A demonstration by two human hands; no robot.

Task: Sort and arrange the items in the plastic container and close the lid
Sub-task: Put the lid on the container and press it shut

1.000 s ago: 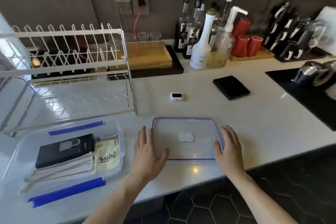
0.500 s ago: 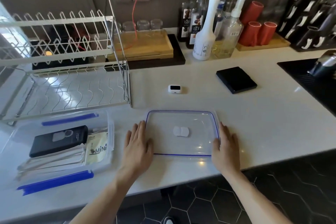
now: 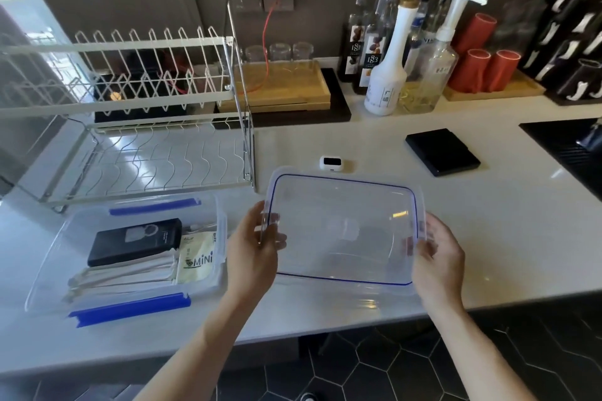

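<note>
The clear lid (image 3: pixel 342 231) with a thin blue seal line is lifted off the white counter and tilted toward me. My left hand (image 3: pixel 254 247) grips its left edge and my right hand (image 3: pixel 436 254) grips its right edge. The open plastic container (image 3: pixel 49 270) with blue clips stands on the counter to the left. Inside it lie a black box (image 3: pixel 136 241), a cream "MiNi" packet (image 3: pixel 195 259) and several wrapped white sticks (image 3: pixel 123 277).
A white wire dish rack (image 3: pixel 146 127) stands behind the container. A small white device (image 3: pixel 331 162) and a black square pad (image 3: pixel 442 151) lie beyond the lid. Bottles (image 3: pixel 386 75), red cups (image 3: pixel 482 65) and a wooden tray (image 3: pixel 277 88) line the back wall. The counter edge runs below my wrists.
Both hands went from resting flat beside the lid to gripping its two side edges. The lid has risen off the counter and tilted up.
</note>
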